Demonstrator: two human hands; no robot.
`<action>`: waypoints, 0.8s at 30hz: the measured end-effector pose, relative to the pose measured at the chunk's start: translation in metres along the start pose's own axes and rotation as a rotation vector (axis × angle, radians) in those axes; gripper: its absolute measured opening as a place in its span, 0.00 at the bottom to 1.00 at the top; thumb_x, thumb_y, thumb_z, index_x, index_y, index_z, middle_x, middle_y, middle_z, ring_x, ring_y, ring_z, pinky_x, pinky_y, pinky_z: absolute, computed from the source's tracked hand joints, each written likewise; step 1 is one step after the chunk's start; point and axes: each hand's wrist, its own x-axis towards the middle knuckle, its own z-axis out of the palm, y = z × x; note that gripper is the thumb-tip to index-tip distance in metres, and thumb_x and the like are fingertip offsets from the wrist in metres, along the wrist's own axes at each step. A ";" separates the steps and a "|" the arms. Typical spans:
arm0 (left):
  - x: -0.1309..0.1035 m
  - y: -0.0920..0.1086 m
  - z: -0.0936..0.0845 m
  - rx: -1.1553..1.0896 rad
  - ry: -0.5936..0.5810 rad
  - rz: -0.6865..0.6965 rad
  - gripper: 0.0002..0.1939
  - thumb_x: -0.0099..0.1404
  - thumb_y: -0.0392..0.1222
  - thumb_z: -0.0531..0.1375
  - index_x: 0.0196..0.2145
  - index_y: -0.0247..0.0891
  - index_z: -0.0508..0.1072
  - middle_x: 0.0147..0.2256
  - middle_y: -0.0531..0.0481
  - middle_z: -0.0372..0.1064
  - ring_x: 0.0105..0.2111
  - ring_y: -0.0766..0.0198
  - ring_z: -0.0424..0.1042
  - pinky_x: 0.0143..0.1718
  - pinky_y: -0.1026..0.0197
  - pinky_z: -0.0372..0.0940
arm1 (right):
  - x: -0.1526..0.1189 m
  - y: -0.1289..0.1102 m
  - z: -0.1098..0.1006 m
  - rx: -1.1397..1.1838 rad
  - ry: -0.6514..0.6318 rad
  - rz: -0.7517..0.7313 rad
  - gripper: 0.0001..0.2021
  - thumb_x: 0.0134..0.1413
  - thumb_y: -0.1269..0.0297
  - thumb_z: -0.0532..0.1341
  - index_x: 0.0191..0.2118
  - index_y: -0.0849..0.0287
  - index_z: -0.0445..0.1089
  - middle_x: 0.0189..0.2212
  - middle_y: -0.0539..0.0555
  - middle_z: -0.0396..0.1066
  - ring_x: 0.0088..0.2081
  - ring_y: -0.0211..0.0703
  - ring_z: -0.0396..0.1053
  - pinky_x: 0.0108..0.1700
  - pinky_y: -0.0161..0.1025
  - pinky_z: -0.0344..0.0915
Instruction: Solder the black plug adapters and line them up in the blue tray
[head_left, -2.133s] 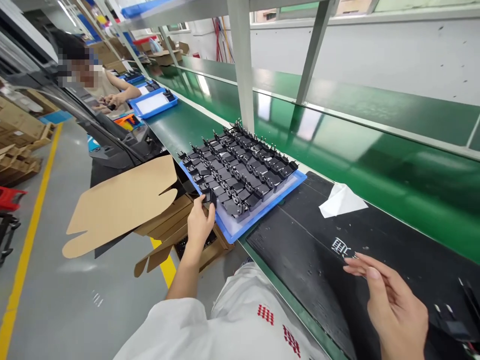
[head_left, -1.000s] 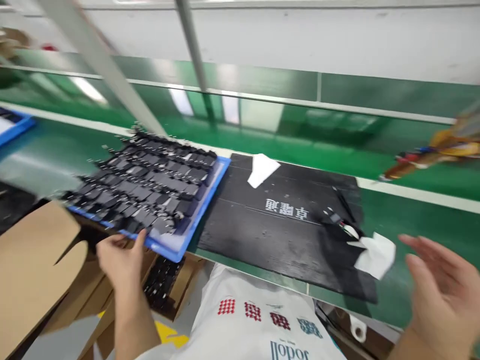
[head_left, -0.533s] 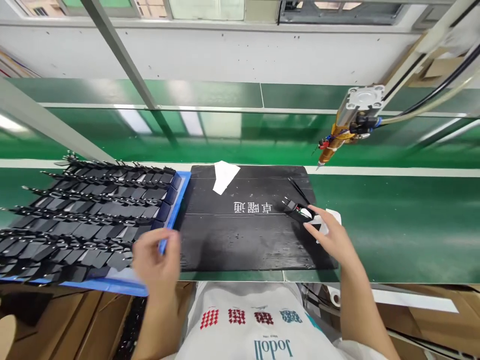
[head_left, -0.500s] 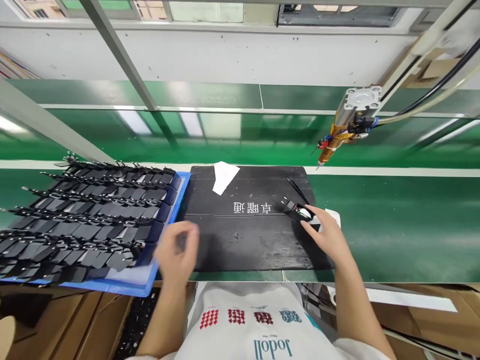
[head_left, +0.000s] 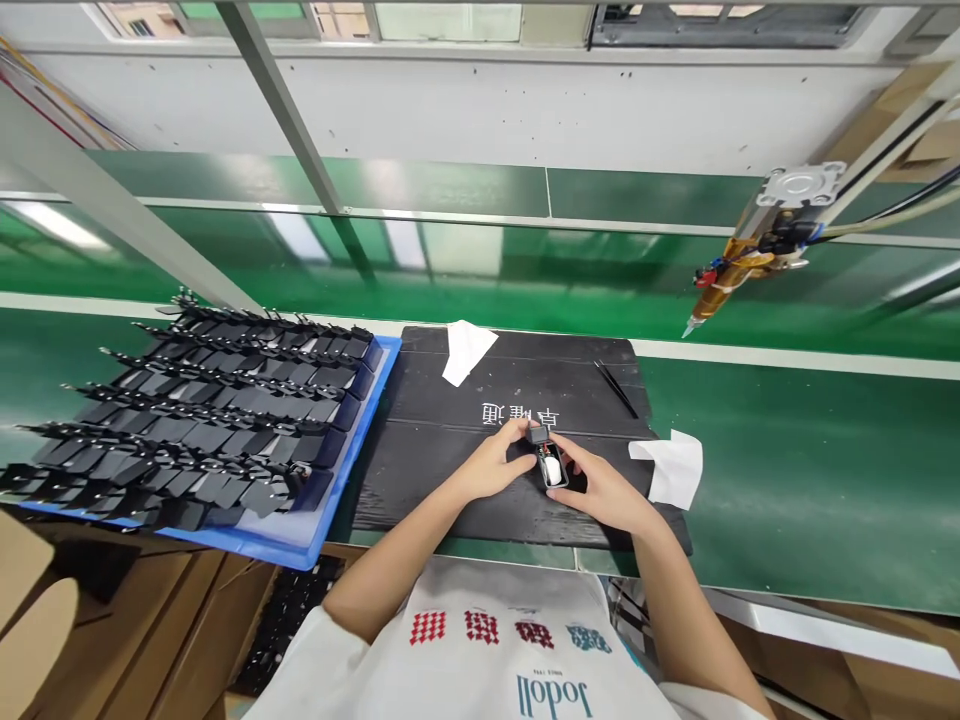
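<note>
An opened black plug adapter (head_left: 553, 470) is held between my two hands above the black mat (head_left: 442, 450). White material and a bit of red show inside its case, and a small dark block (head_left: 538, 434) sits at its far end. My left hand (head_left: 491, 465) pinches that far end from the left, fingertips on the block and thumb beside the case. From the right, my right hand (head_left: 604, 490) grips the case between thumb and fingers. Part of the adapter is hidden by my fingers.
A blue tray (head_left: 326, 525) of many black plug adapters (head_left: 225, 405) stands on the left. Black tweezers (head_left: 616, 388) and white paper pieces (head_left: 469, 350) (head_left: 677, 470) lie about the mat. A dispensing nozzle (head_left: 712, 300) hangs at the upper right.
My right hand has brought the adapter leftward and nearer to me. My left hand has come from beside the tray to take hold of it. The view has shifted slightly.
</note>
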 end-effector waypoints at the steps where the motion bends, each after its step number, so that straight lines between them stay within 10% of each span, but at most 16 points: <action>1: 0.000 -0.002 0.001 -0.064 0.025 -0.004 0.16 0.61 0.38 0.61 0.47 0.41 0.68 0.48 0.45 0.75 0.52 0.56 0.73 0.60 0.48 0.63 | 0.002 -0.001 0.000 -0.005 -0.002 -0.010 0.33 0.53 0.59 0.63 0.65 0.48 0.58 0.47 0.56 0.74 0.39 0.49 0.72 0.43 0.49 0.73; 6: -0.008 -0.003 0.009 -0.301 0.193 -0.036 0.17 0.59 0.46 0.65 0.44 0.40 0.68 0.48 0.43 0.74 0.52 0.57 0.73 0.60 0.50 0.63 | 0.010 -0.013 0.007 -0.017 0.190 -0.068 0.29 0.56 0.57 0.63 0.63 0.50 0.60 0.45 0.57 0.71 0.38 0.47 0.71 0.42 0.46 0.73; 11: -0.011 0.003 0.027 -0.415 0.118 -0.036 0.31 0.55 0.52 0.69 0.54 0.41 0.67 0.54 0.42 0.72 0.54 0.53 0.72 0.57 0.51 0.67 | 0.022 -0.030 0.026 -0.049 0.422 -0.087 0.29 0.58 0.57 0.62 0.64 0.51 0.59 0.51 0.61 0.66 0.43 0.51 0.71 0.46 0.50 0.74; 15: -0.007 0.002 0.025 -0.362 0.304 -0.043 0.28 0.56 0.49 0.68 0.52 0.40 0.69 0.50 0.43 0.75 0.50 0.54 0.75 0.54 0.51 0.69 | 0.025 -0.036 0.020 0.094 0.262 -0.164 0.27 0.58 0.61 0.61 0.63 0.49 0.60 0.53 0.59 0.65 0.43 0.46 0.73 0.47 0.48 0.74; 17: -0.006 0.003 0.014 -0.307 0.401 -0.025 0.25 0.57 0.48 0.68 0.51 0.39 0.71 0.50 0.44 0.75 0.51 0.54 0.75 0.56 0.51 0.69 | 0.025 -0.031 0.000 0.185 0.368 -0.186 0.21 0.59 0.62 0.61 0.58 0.49 0.65 0.49 0.56 0.69 0.43 0.44 0.74 0.47 0.47 0.74; 21: -0.003 0.008 -0.008 -0.258 0.475 -0.017 0.25 0.53 0.47 0.70 0.47 0.38 0.73 0.48 0.44 0.77 0.52 0.52 0.75 0.54 0.51 0.71 | 0.036 -0.002 -0.070 0.232 1.185 -0.152 0.22 0.52 0.63 0.66 0.52 0.52 0.62 0.48 0.57 0.67 0.52 0.50 0.69 0.52 0.52 0.70; 24: 0.001 0.013 -0.015 -0.323 0.487 -0.030 0.26 0.49 0.48 0.72 0.44 0.38 0.74 0.45 0.43 0.78 0.47 0.52 0.77 0.51 0.50 0.73 | 0.055 0.023 -0.123 0.289 1.248 -0.068 0.30 0.45 0.61 0.70 0.54 0.52 0.59 0.58 0.62 0.61 0.61 0.55 0.61 0.61 0.58 0.62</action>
